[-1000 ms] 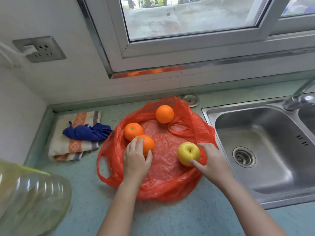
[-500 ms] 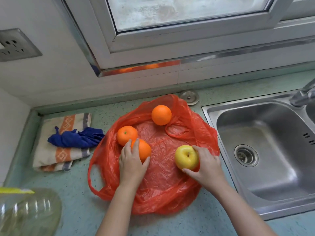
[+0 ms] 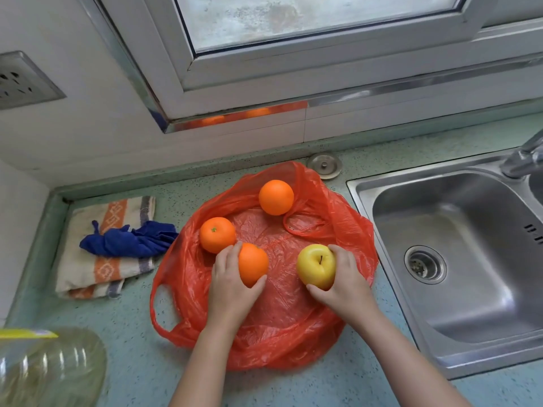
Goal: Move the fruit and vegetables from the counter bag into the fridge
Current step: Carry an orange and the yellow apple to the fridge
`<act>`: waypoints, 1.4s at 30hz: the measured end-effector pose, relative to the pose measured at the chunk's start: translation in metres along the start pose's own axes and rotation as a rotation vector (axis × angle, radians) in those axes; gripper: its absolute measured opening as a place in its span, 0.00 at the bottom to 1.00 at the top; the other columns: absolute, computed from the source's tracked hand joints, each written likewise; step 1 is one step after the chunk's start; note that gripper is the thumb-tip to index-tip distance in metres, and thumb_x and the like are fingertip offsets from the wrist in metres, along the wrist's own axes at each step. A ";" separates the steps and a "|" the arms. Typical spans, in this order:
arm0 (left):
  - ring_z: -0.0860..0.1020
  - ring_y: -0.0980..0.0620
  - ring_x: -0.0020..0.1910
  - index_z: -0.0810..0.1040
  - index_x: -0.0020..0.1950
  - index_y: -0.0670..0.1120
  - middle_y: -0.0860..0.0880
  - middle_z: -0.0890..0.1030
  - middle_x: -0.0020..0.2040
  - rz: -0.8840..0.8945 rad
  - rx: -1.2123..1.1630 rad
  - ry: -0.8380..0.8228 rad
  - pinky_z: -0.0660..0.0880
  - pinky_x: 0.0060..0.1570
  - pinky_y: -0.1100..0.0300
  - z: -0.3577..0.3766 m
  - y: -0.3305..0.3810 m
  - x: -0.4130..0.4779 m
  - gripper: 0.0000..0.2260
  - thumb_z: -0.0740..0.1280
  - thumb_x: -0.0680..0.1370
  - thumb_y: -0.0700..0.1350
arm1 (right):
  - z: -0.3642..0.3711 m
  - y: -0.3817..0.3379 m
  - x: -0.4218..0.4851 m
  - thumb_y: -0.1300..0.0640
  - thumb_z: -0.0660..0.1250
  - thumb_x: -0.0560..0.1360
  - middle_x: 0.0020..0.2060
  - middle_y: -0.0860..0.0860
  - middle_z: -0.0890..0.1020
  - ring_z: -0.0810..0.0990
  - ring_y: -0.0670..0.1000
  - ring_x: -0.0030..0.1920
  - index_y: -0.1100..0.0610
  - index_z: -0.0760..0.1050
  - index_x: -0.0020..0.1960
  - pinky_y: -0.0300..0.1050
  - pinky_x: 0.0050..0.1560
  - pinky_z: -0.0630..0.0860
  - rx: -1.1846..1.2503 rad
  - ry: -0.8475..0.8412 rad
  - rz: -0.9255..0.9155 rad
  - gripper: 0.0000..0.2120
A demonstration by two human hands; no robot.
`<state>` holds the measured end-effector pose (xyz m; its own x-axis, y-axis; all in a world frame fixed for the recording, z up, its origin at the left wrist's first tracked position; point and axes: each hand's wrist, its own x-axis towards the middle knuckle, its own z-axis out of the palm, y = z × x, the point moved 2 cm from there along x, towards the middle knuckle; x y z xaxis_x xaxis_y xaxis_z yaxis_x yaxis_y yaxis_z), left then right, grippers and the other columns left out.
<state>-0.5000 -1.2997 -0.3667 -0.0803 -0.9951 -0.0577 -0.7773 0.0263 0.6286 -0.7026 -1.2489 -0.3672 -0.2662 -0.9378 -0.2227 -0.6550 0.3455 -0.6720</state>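
Observation:
A red plastic bag (image 3: 296, 336) lies spread flat on the green counter. On it sit three oranges and a yellow apple. My left hand (image 3: 227, 289) is wrapped around the nearest orange (image 3: 253, 263), lifting it off the bag. My right hand (image 3: 345, 284) grips the yellow apple (image 3: 316, 266) from its right side. A second orange (image 3: 217, 234) rests just left of the held one. The third orange (image 3: 276, 197) sits at the bag's far edge. The fridge is out of view.
A steel sink (image 3: 458, 259) with a tap (image 3: 526, 155) lies right of the bag. A striped towel (image 3: 102, 259) with a blue cloth (image 3: 129, 240) lies to the left. A clear plastic bottle (image 3: 50, 368) stands at the near left. A metal cap (image 3: 324, 165) sits behind the bag.
Both hands have closed around their fruit: the left on the near orange, the right on the apple. Both fruits look slightly raised. The view has tilted down.

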 end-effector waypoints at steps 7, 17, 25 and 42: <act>0.67 0.57 0.61 0.64 0.69 0.53 0.56 0.65 0.63 0.075 -0.266 0.068 0.66 0.56 0.65 -0.016 0.034 -0.013 0.34 0.76 0.67 0.47 | -0.026 -0.011 -0.014 0.51 0.76 0.62 0.55 0.48 0.64 0.69 0.49 0.54 0.53 0.61 0.67 0.41 0.53 0.67 0.123 0.100 -0.026 0.38; 0.71 0.57 0.61 0.64 0.64 0.64 0.65 0.66 0.63 0.295 -0.562 -0.050 0.73 0.58 0.51 -0.032 0.099 -0.044 0.33 0.73 0.61 0.59 | -0.089 -0.014 -0.078 0.52 0.77 0.58 0.56 0.48 0.69 0.71 0.49 0.54 0.48 0.61 0.61 0.41 0.52 0.69 0.329 0.405 -0.013 0.37; 0.75 0.53 0.58 0.66 0.62 0.61 0.50 0.70 0.63 0.443 -0.794 -0.251 0.76 0.52 0.60 -0.024 0.142 -0.094 0.31 0.76 0.62 0.50 | -0.120 -0.004 -0.170 0.52 0.76 0.61 0.55 0.37 0.67 0.72 0.41 0.52 0.43 0.59 0.61 0.29 0.45 0.70 0.423 0.592 0.033 0.35; 0.79 0.57 0.47 0.67 0.57 0.67 0.55 0.73 0.56 0.687 -0.872 -0.686 0.77 0.43 0.62 0.038 0.268 -0.245 0.30 0.73 0.58 0.56 | -0.193 0.079 -0.360 0.39 0.70 0.56 0.62 0.46 0.69 0.71 0.47 0.61 0.41 0.61 0.62 0.44 0.57 0.73 0.493 1.121 0.112 0.36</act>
<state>-0.7126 -1.0450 -0.2136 -0.7982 -0.5453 0.2558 0.1872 0.1790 0.9659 -0.7953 -0.8779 -0.2035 -0.9235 -0.2725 0.2700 -0.3167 0.1446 -0.9374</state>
